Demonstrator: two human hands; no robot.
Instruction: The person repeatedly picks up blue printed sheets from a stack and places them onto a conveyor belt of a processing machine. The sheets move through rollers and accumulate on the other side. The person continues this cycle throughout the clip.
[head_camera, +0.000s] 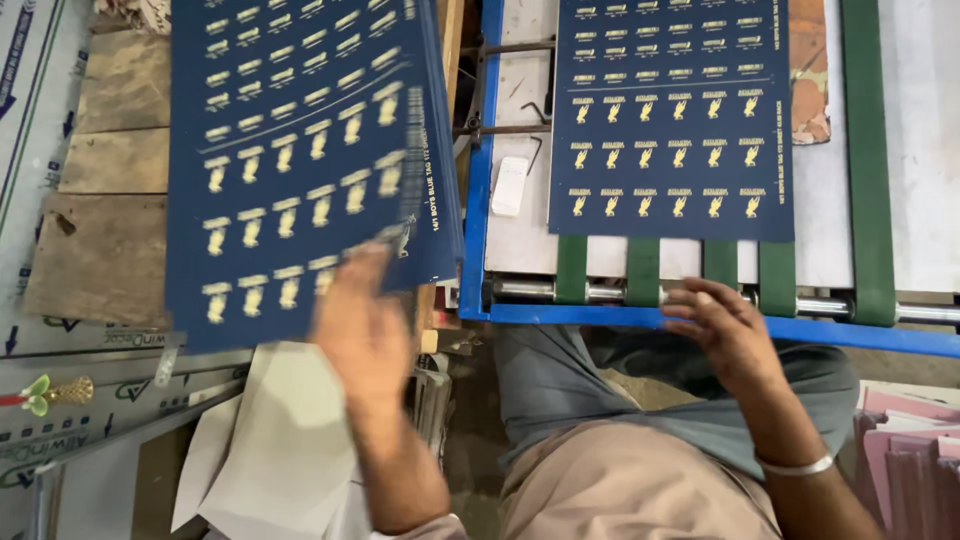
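Left hand (365, 330): seen blurred, raised at the lower edge of a blue sheet (300, 150); the sheet's bottom edge is met by the fingers (375, 262), which appear loosely curled. Whether the sheet is pinched or only touched cannot be told through the blur.
Blue sheet: dark blue, printed with rows of small gold marks, tilted and held up over the left side of the scene, above wooden boards (110, 160); also blurred.
Right hand (725, 325): held open, fingers (690, 300) spread and slightly bent, nothing gripped. The fingertips are at the blue frame rail (620, 316), just below the roller (600, 292); contact cannot be confirmed.
Second sheet (672, 120): same blue print, laid flat on the worktop (520, 240), over green belts (865, 160), its lower edge just above the roller.
Wrist: a silver bangle (797, 466) is worn on the right arm.
Worktop items: a small white block (510, 185) is seen left of the second sheet, apart from it.
Lower left: pale paper sheets (270, 440) are stacked below the left hand.
Lower right: pink sheets (910, 450) are stacked at the frame edge.
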